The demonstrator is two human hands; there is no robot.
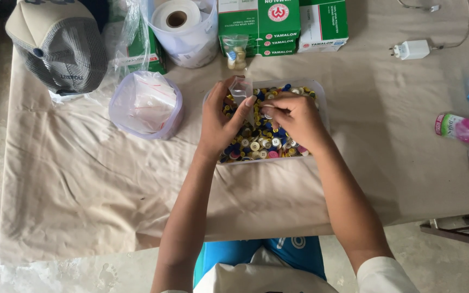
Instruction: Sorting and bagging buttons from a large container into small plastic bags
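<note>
Mid-step in bagging buttons: left hand (221, 122) holding a small clear plastic bag (241, 89) upright over the clear tray of mixed buttons (261, 142), thumb and fingers (248, 103) pinching the bag near its mouth. Right hand (294, 116) curled just beside it, fingertips pressed together as if nipping one button, though too small to tell for sure. Next move, by judgement: bringing the right fingertips to the bag mouth, keeping the mouth open with the left, letting go only once inside. Both forearms reaching forward from the lap, wrists over the near edge of the tray, palms turned inward toward each other. Tray resting mid-tabletop (82, 179) on a beige cloth; round tub of empty bags (145, 106) just left, a filled bag (235, 53) behind near green boxes (278, 24).
</note>
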